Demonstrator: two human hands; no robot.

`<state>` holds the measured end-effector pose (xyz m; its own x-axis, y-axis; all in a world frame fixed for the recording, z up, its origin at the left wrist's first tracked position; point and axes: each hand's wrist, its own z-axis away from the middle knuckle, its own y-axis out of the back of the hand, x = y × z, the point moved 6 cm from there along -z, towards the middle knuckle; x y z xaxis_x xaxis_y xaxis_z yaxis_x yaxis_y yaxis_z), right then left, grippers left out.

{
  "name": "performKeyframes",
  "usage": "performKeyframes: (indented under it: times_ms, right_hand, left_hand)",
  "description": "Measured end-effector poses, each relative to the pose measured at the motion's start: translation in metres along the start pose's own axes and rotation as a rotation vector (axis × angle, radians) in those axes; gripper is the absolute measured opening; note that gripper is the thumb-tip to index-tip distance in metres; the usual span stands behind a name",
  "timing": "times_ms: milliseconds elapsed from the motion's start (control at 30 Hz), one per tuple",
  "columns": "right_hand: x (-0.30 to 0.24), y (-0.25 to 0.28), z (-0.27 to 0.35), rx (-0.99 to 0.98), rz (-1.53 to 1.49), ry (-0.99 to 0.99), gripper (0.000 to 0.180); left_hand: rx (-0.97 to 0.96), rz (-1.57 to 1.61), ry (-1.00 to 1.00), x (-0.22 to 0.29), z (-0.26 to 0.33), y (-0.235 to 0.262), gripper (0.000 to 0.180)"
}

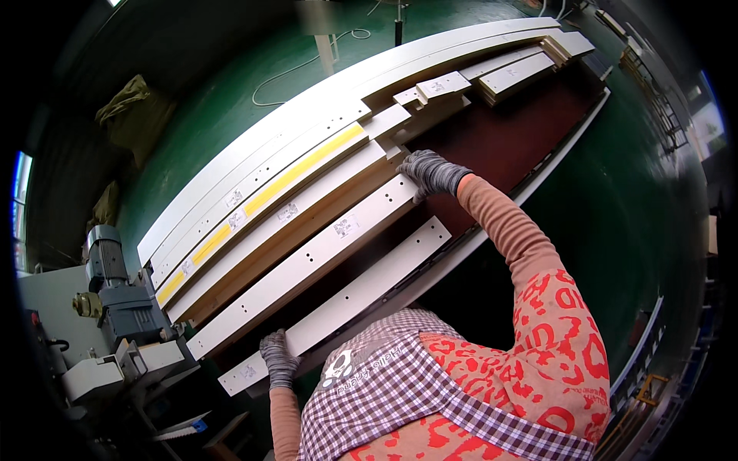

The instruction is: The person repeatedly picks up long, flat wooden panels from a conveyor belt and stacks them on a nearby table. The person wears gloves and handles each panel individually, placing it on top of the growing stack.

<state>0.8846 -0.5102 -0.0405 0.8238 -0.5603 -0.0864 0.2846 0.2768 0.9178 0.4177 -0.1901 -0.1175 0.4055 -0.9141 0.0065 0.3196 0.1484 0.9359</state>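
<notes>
My left hand (278,359), in a grey knitted glove, grips the near edge of a white board with drilled holes (346,298), close to its left end. This board lies nearest my body. My right hand (432,174), gloved the same way, curls its fingers around the right end of a longer white board (307,261) with paired holes and a printed label. That board lies beyond the nearest one, with a dark gap between them. Farther off is a stack of white boards (284,211) with bare wood edges, and a white board with a yellow strip (261,201).
The boards rest on a dark reddish table (511,127). At its far right are shorter stacked white pieces (516,75). A motor on a machine (127,288) stands by the left end. Beyond lie a green floor (231,115) and a pale hose (265,83).
</notes>
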Motion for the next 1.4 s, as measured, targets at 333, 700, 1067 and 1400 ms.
performKeyframes:
  times_ms: [333,700,1067,1400]
  right_hand:
    - [0.007,-0.006,-0.014,-0.091,0.213,0.207,0.054]
    - [0.049,-0.024,-0.051,-0.446,-0.424,-0.380,0.039]
    - [0.087,-0.083,0.039,0.236,-1.057,0.039,0.097]
    - [0.048,-0.074,0.006,0.161,-0.512,0.100,0.086]
  left_hand:
    - [0.432,0.004,0.002,0.085,-0.058,0.119,0.110]
    - [0.056,-0.088,0.040,0.084,-0.127,0.119,0.104]
    - [0.055,0.017,-0.055,0.069,-0.134,0.126,0.089]
    - [0.133,0.047,-0.065,0.044,-0.125,0.109,0.090]
